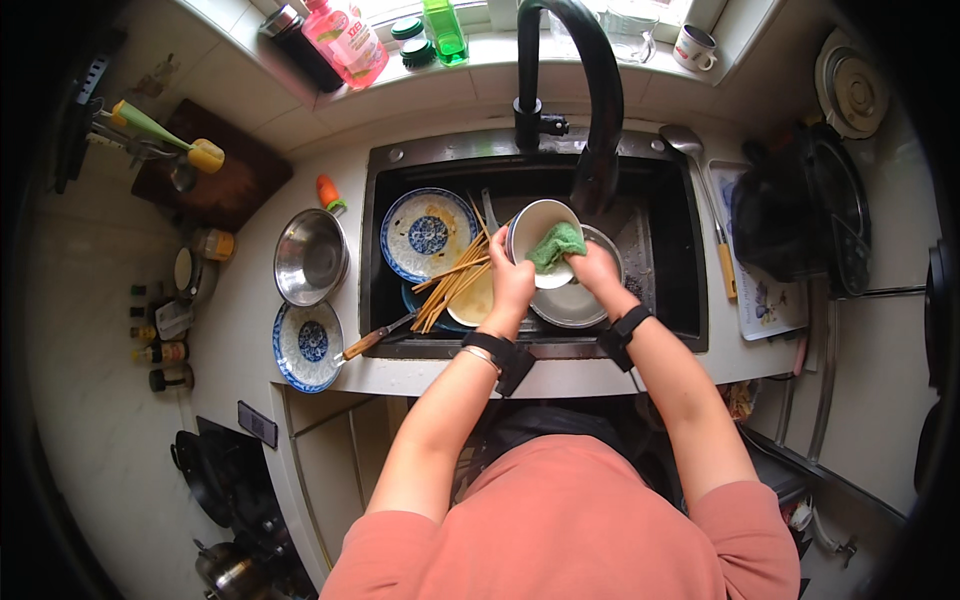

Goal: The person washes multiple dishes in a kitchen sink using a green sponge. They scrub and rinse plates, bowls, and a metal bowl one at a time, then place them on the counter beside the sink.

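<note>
My left hand [511, 279] grips the left rim of a white bowl [534, 225], which is tilted above the black sink [679, 247]. A green scrubbing cloth [556, 246] is inside the bowl, pressed there by my right hand [596, 271], whose fingertips are partly hidden. Under the bowl stands a metal pot [570, 311] holding cloudy liquid. Left of my hands, a bundle of wooden chopsticks [450, 294] lies across a bowl with yellowish contents [474, 304]. Behind the chopsticks rests a soiled blue-and-white plate [409, 251].
A black faucet [611, 97] arches over the sink. On the left counter are steel bowls [309, 259], a blue-patterned plate [292, 364], a wooden-handled utensil [367, 341] and a peeler with an orange handle [328, 191]. A spatula [712, 202] and a tray [772, 315] lie at right.
</note>
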Action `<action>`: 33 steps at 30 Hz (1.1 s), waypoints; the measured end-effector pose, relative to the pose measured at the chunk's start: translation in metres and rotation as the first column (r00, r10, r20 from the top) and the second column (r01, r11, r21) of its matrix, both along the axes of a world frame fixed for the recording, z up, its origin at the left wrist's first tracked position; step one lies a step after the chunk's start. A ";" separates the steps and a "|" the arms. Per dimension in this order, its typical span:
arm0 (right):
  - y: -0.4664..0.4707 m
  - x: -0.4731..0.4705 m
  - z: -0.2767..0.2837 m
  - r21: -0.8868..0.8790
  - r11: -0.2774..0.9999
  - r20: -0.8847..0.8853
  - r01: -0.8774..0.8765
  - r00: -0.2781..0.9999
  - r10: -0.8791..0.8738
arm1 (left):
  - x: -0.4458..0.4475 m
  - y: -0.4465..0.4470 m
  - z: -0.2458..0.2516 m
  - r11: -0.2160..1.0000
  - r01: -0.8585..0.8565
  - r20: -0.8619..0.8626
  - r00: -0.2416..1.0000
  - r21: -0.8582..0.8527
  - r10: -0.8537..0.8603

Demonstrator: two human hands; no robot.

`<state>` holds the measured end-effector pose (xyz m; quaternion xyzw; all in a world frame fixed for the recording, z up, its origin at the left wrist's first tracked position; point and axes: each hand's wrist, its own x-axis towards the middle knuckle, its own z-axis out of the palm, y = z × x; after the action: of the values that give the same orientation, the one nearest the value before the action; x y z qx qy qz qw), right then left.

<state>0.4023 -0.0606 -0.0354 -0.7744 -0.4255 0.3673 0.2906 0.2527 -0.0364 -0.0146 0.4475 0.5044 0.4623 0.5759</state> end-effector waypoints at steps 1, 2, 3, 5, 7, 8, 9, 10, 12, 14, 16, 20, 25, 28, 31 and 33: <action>-0.006 -0.011 -0.004 -0.070 0.994 -0.158 0.083 0.983 -0.094 | 0.007 -0.007 -0.008 0.995 -0.061 0.042 0.997 0.072 0.058; -0.014 -0.019 -0.006 -0.166 0.979 -0.431 0.122 0.884 -0.183 | 0.012 -0.011 -0.014 0.984 -0.108 0.027 0.994 0.141 0.105; -0.022 -0.027 -0.008 -0.273 0.951 -0.630 0.144 0.720 -0.290 | 0.015 -0.013 -0.019 0.979 -0.144 -0.015 0.989 0.142 0.147; -0.029 -0.033 -0.010 -0.307 0.949 -0.757 0.078 0.584 -0.293 | 0.010 -0.010 -0.024 0.992 -0.088 -0.017 0.996 0.090 0.090; -0.023 -0.021 -0.006 -0.301 0.952 -0.539 -0.057 0.833 -0.121 | 0.000 -0.007 -0.023 0.999 -0.011 -0.045 0.999 0.043 0.012; -0.018 -0.013 -0.002 -0.132 0.985 -0.331 -0.108 0.942 0.058 | -0.004 -0.005 -0.021 0.999 0.031 -0.063 0.998 0.038 -0.029; -0.011 -0.008 0.001 -0.050 0.987 -0.009 -0.150 0.989 0.150 | -0.007 -0.003 -0.018 0.995 0.072 -0.070 0.995 0.073 -0.067; -0.002 0.006 0.008 -0.151 0.961 0.135 -0.234 0.958 0.254 | -0.008 -0.003 -0.015 0.995 0.064 -0.141 0.989 0.074 -0.053; 0.009 0.020 0.020 -0.114 0.953 0.378 -0.280 0.875 0.302 | -0.011 -0.003 -0.005 0.987 0.162 -0.259 0.953 -0.002 -0.157; 0.021 0.024 0.032 -0.063 0.915 0.589 -0.399 0.726 0.356 | -0.012 -0.001 0.009 0.961 0.261 -0.426 0.862 -0.093 -0.275; 0.031 0.018 0.040 -0.065 0.862 0.756 -0.503 0.539 0.371 | -0.010 0.006 0.026 0.901 0.387 -0.515 0.742 -0.195 -0.430; 0.031 0.009 0.044 0.112 0.732 0.820 -0.672 0.479 0.314 | -0.009 0.024 0.049 0.807 0.512 -0.561 0.590 -0.296 -0.580; 0.021 0.026 0.035 0.052 0.877 0.677 -0.477 0.663 0.320 | -0.014 0.023 0.030 0.869 0.400 -0.352 0.800 -0.293 -0.487; 0.011 0.029 0.026 -0.123 0.966 0.394 -0.228 0.882 0.258 | -0.014 0.009 0.011 0.958 0.277 -0.134 0.949 -0.074 -0.285; -0.006 0.003 0.013 -0.075 0.994 -0.269 0.082 0.958 -0.099 | 0.002 -0.014 -0.004 0.997 0.040 0.163 0.986 -0.067 -0.029; -0.022 -0.013 0.008 -0.318 0.938 -0.653 0.137 0.686 -0.321 | 0.017 -0.026 -0.013 0.988 -0.094 0.109 0.991 0.125 0.081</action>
<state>0.3892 -0.0822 -0.0278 -0.6557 -0.1354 0.6407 0.3758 0.2692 -0.0625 -0.0278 0.4370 0.4618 0.5415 0.5501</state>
